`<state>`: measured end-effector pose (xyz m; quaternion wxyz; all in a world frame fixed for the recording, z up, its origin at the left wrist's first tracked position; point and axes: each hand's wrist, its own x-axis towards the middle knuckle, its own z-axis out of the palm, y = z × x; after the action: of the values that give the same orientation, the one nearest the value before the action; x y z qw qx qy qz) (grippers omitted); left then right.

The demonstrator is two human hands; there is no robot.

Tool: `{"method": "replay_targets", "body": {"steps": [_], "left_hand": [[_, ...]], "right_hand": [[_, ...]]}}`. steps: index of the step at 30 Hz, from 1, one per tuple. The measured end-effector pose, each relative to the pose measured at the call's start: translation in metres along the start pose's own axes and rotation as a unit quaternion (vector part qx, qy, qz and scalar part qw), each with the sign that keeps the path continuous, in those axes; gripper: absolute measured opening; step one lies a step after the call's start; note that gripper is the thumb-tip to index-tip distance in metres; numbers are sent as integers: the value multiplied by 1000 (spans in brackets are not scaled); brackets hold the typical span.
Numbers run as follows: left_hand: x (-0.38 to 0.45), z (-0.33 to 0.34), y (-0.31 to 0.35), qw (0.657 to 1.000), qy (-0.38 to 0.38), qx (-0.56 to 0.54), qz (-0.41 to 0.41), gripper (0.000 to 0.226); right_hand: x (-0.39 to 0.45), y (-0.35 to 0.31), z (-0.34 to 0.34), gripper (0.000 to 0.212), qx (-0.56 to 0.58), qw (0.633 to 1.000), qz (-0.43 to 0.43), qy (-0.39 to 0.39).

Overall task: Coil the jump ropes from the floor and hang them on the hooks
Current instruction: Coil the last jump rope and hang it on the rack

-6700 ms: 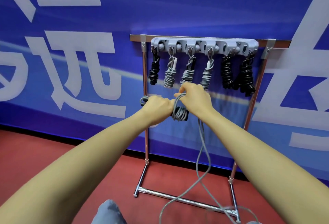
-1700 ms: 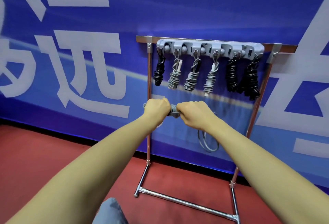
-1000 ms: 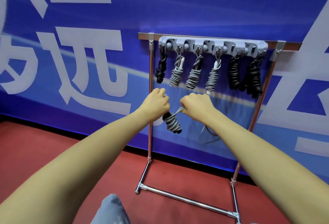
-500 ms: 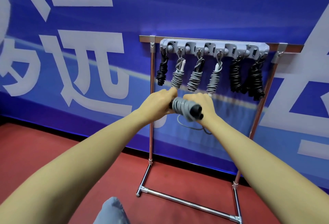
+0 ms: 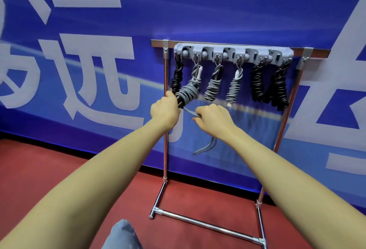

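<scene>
blue banner wall, red floor | chrome rack (image 5: 165, 130) with grey hook bar (image 5: 233, 54) — six coiled ropes hung | left hand (image 5: 165, 110) grips grey coiled jump rope (image 5: 187, 94) near bar's left end | right hand (image 5: 214, 119) just beside, pinches its loose tail (image 5: 206, 146) — hands apart

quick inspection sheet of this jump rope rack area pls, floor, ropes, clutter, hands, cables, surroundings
surface: red floor; no rope seen lying on it.
job's things: six coiled ropes hang from the grey hook strip, black ones at both ends, grey ones in the middle; a seventh, the grey rope bundle, is in the hands, its loose end dangling.
clutter: nothing seen.
hands: left hand holds the bundle by its black grip; right hand pinches the loose strand.
cables: nothing seen apart from the ropes.
surroundings: metal rack before a blue banner with white lettering; grey fabric at the bottom edge.
</scene>
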<state>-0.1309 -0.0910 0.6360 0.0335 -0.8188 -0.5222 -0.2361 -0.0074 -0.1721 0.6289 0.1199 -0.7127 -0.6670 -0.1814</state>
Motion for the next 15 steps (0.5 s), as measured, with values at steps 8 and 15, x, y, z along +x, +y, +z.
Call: {"method": "replay_targets", "body": {"steps": [8,15], "left_hand": [[1,13,-11,976,-48,199,74,33],[3,12,-9,921,-53,309,232,19]], "right_hand": [[0,-3,1,16,-122,973,-175,87],[6,-4,-15,41,-153,965,-145,154]]}}
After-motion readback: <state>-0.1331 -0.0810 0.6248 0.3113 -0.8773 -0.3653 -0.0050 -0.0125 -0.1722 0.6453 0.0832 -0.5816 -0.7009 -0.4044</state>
